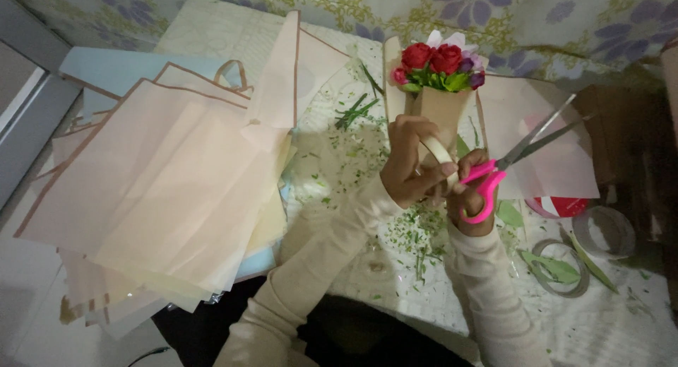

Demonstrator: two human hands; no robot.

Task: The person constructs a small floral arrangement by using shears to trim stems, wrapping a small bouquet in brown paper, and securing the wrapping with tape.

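**Both hands closed at the bouquet wrap, little room to the left**

Your left hand (408, 166) is curled shut around the lower part of the small bouquet (436, 84), fingers (406, 130) wrapped over the tan paper cone and a strip of pale tape (439, 151) that loops across the front of it. Bouquet stands roughly upright, red and purple blooms at the far end, stem end hidden in your grip.

Your right hand (472, 197) is closed through the pink handles of the scissors (508, 162). Blades are parted and point up and to the right, away from the bouquet. The handles sit just beside the tape strip, right of your left thumb. Can't tell whether the blades touch anything.

Edges and room:
- Left: big fanned stack of peach wrapping sheets (162, 190), its right edge close to your left forearm. Tight there.
- Far: floral cloth (339, 7) runs along the far edge, just behind the blooms.
- Right: a pink sheet (551, 162) lies under the scissor blades; tape rolls (561, 268) and a clear one (604, 233) sit near right, apart from your right wrist.
- Near: the white work surface (395, 268) between your forearms is littered with green stem clippings (417, 236) but flat and open.
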